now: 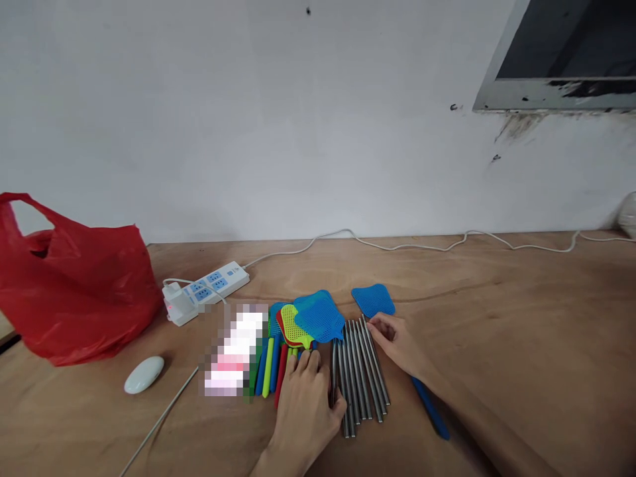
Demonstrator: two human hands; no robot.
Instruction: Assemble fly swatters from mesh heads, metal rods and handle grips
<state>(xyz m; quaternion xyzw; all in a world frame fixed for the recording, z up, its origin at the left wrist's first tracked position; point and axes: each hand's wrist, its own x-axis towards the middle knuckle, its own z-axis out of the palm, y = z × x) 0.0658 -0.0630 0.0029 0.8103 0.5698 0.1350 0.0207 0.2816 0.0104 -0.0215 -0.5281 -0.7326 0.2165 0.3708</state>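
Observation:
My left hand [305, 401] lies over a row of coloured plastic handles [268, 368] in blue, yellow-green and red, its thumb spread beside a bundle of metal rods [358, 377]. Its bent fingertips rest among the handles, partly hidden. My right hand [395, 338] pinches the upper end of a metal rod at the bundle's right side. Above the handles overlap perforated fly swatter heads, a blue one [320, 315] over a yellow-green one [297, 324] and a red one. Another blue swatter head [373, 301] lies just behind my right hand. A blue handle [430, 409] shows below my right forearm.
A red plastic bag [79, 285] stands at the left. Near it are a white power strip [213, 288] with a plugged-in charger and a white mouse-shaped object [144, 375]. A white cable [412, 248] runs along the wall. A blurred-out bright rectangle lies left of the handles.

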